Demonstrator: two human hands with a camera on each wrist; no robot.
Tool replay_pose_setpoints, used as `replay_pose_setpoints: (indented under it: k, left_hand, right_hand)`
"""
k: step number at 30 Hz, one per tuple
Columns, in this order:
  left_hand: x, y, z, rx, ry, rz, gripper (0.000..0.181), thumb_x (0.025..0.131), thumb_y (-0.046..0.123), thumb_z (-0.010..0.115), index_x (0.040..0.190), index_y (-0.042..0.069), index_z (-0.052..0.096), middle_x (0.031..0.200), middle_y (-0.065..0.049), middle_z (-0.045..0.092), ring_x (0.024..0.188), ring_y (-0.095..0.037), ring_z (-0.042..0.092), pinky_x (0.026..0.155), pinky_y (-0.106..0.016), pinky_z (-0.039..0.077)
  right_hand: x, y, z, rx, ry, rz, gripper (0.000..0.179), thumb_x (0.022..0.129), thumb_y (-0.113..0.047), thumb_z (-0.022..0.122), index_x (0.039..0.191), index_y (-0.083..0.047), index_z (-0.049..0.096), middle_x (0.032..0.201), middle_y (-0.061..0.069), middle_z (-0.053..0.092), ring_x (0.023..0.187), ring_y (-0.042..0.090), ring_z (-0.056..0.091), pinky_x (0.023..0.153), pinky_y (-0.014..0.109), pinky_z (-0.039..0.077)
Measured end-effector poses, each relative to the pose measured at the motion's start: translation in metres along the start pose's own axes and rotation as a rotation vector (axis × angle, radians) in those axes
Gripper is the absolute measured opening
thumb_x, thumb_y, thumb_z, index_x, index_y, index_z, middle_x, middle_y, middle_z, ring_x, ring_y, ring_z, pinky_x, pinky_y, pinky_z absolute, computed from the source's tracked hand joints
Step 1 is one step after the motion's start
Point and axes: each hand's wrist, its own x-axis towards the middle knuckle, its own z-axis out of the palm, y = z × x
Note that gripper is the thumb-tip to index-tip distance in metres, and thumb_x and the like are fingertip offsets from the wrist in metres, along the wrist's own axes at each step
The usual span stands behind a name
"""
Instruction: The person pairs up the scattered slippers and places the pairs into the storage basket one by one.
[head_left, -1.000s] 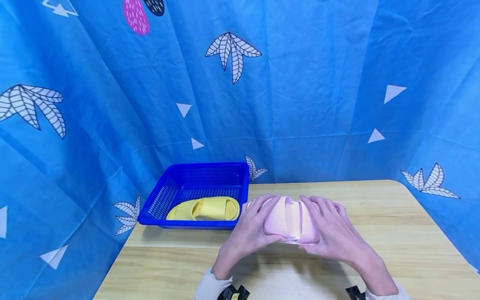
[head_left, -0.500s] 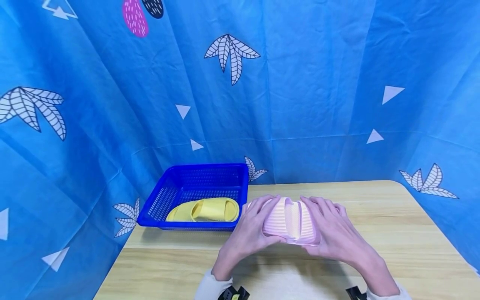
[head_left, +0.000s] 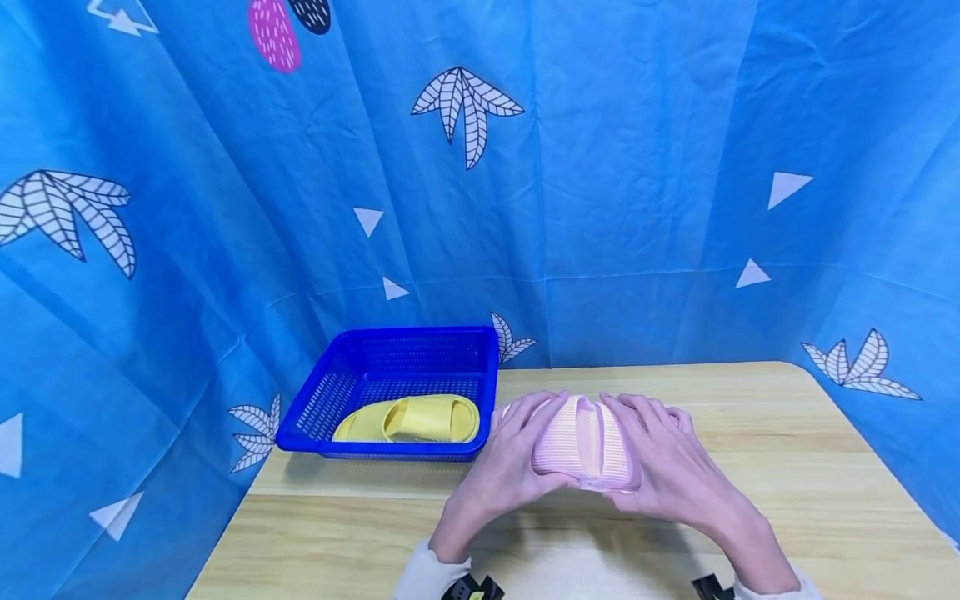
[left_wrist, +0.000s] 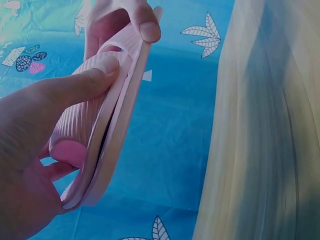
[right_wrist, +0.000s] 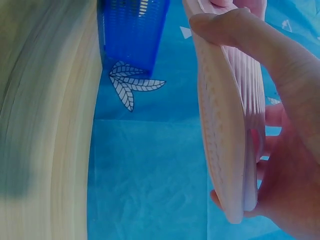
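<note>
A pair of pink ribbed slippers (head_left: 557,437) is held above the table in the head view, one overlapping the other. On the left, my left hand (head_left: 504,454) grips one slipper, its thumb (left_wrist: 95,80) lying along the strap's lower edge in the left wrist view. From the right, my right hand (head_left: 667,462) grips the other slipper (right_wrist: 220,125), thumb on its sole edge and fingers round the far side. Seen from the left wrist, the two soles lie almost flat against each other with a thin dark gap. The fingers partly hide both toe and heel ends.
A blue perforated basket (head_left: 390,450) stands at the back left of the wooden table (head_left: 337,533), with a yellow slipper (head_left: 429,418) lying in it. A blue patterned curtain (head_left: 630,183) hangs behind the table and along its sides.
My left hand has shifted slightly right with its slipper, and the gap between the two pink straps has narrowed. The right hand stays nearly still.
</note>
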Motion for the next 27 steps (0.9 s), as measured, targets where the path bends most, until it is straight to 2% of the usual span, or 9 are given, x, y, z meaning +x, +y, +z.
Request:
replay_pose_setpoints:
  k: [6, 18, 27]
  left_hand:
    - [0.0000, 0.0004, -0.0003, 0.021, 0.017, 0.027, 0.111, 0.066, 0.059, 0.091, 0.155, 0.015, 0.043, 0.145, -0.003, 0.053, 0.130, -0.021, 0.052, 0.104, -0.046, 0.042]
    - [-0.0004, 0.0026, 0.0028, -0.051, 0.005, -0.010, 0.108, 0.067, 0.055, 0.092, 0.155, 0.017, 0.043, 0.147, -0.002, 0.053, 0.131, -0.020, 0.051, 0.104, -0.045, 0.041]
    - [-0.0001, 0.0020, 0.0052, 0.002, -0.006, 0.007, 0.110, 0.067, 0.059, 0.090, 0.156, 0.016, 0.041, 0.146, -0.002, 0.052, 0.129, -0.019, 0.051, 0.103, -0.044, 0.043]
  right_hand:
    - [0.0005, -0.0011, 0.0002, 0.001, 0.017, -0.021, 0.116, 0.053, -0.054, 0.091, 0.148, -0.002, 0.049, 0.132, 0.014, 0.057, 0.119, 0.028, 0.054, 0.083, 0.049, 0.041]
    - [0.0027, -0.0043, -0.0005, -0.013, 0.029, -0.056, 0.114, 0.052, -0.054, 0.090, 0.145, 0.000, 0.051, 0.130, 0.014, 0.059, 0.116, 0.028, 0.055, 0.081, 0.046, 0.041]
    - [0.0013, -0.0028, 0.0026, -0.019, 0.033, -0.067, 0.115, 0.053, -0.055, 0.089, 0.145, 0.001, 0.050, 0.130, 0.015, 0.058, 0.116, 0.029, 0.055, 0.081, 0.046, 0.042]
